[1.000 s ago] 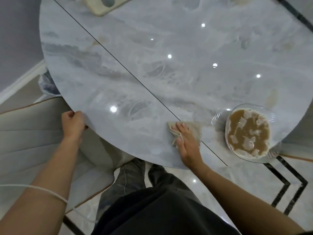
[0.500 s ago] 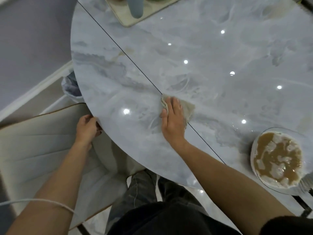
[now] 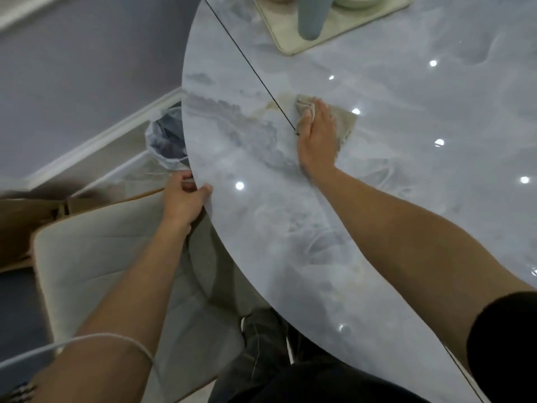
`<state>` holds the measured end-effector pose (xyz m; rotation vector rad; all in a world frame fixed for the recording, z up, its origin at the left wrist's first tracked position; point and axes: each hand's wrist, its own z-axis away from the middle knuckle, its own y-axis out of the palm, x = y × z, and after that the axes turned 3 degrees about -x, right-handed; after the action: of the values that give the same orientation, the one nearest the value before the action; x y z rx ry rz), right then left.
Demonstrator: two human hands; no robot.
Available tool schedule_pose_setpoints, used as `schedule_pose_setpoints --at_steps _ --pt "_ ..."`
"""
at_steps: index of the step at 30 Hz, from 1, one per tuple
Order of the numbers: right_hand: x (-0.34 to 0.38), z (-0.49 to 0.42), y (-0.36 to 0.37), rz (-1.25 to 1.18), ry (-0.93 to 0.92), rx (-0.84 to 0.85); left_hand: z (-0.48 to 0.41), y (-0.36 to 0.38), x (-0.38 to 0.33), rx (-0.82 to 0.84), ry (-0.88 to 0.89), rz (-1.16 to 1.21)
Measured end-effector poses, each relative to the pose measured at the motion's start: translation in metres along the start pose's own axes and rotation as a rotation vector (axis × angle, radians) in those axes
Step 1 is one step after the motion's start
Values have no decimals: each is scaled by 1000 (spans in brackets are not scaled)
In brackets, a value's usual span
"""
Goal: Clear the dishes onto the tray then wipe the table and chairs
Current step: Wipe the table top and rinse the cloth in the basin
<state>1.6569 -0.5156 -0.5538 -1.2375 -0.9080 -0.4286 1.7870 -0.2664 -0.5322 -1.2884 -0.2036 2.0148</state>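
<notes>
My right hand [image 3: 317,135] lies flat on a beige cloth [image 3: 343,120], pressing it onto the glossy marble table [image 3: 406,175] beside a dark seam line. A faint brownish smear shows on the table just left of the cloth. My left hand [image 3: 183,199] grips the table's rim at the left, thumb on top. At the top, a cream tray [image 3: 293,39] holds a blue-grey cup [image 3: 312,16] and a pale dish [image 3: 357,1], both cut off by the frame.
A cream padded chair [image 3: 96,257] stands under the table edge by my left arm. A bin lined with a plastic bag [image 3: 165,138] sits on the floor behind it. My legs in dark trousers [image 3: 261,344] stand at the table's near edge.
My right hand has slid the cloth away from me along the seam, toward the tray. The bowl of brown liquid has left the view at the right. My left hand stays on the rim.
</notes>
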Motion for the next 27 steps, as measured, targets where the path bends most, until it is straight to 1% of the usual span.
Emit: schedule_pose_setpoints --at_steps 4,9,11,14,15,18,21,25,26,27 --pt "15 -26 15 -61 -13 29 -7 -3 5 6 -13 7" --pt "38 -52 32 -157 -36 165 -9 -4 1 1 2 -9" --pt "45 -49 38 -204 -89 231 -8 -4 0 12 8 -6" --pt "57 -41 43 -216 -223 326 -6 -4 -1 17 8 -3" --pt "58 -42 43 -230 -237 350 -6 -5 -1 20 5 -4" --pt "56 -42 40 -247 -184 409 -6 -4 0 16 -7 4" --pt "56 -23 38 -311 -93 562 -5 -3 -2 14 -18 7" --pt "53 3 36 -384 -23 710 -2 -3 -6 15 -32 3" --pt "50 8 33 -337 -7 734 -1 -2 -7 13 -30 6" --pt "48 14 30 -262 -34 753 -1 -2 -7 11 -30 12"
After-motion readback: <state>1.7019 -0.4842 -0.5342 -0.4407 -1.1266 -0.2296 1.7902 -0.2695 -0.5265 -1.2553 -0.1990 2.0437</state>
